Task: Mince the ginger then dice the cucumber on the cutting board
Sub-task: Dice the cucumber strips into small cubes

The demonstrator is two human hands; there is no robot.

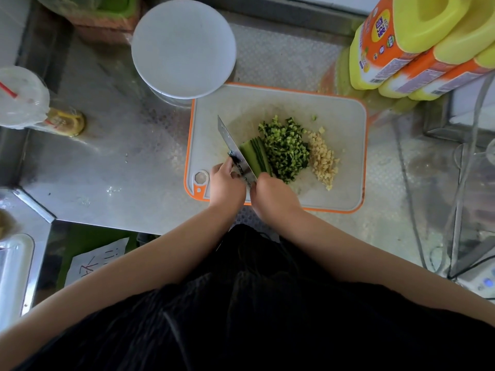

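Cucumber strips point(255, 156) between cleaver point(235, 151) and diced pile point(285, 148); plate point(183, 48) overhangs board point(345, 156).

One cam only, worn on the person's head, wide-angle, so nothing is shared w/ a second view. It looks fwd and steeply down, nearly top-down over the steel bench point(112, 167). The cutting board point(345, 135) sits just above frame centre, approx at arm's reach; both hands point(227, 183) meet at its near edge. Forearms come in from the two bottom corners, and the person's dark clothing fills the lower part. Edges bow w/ lens distortion: the yellow bottles point(417, 46) top right lean inward, and the white plate point(183, 48) top centre looms large.
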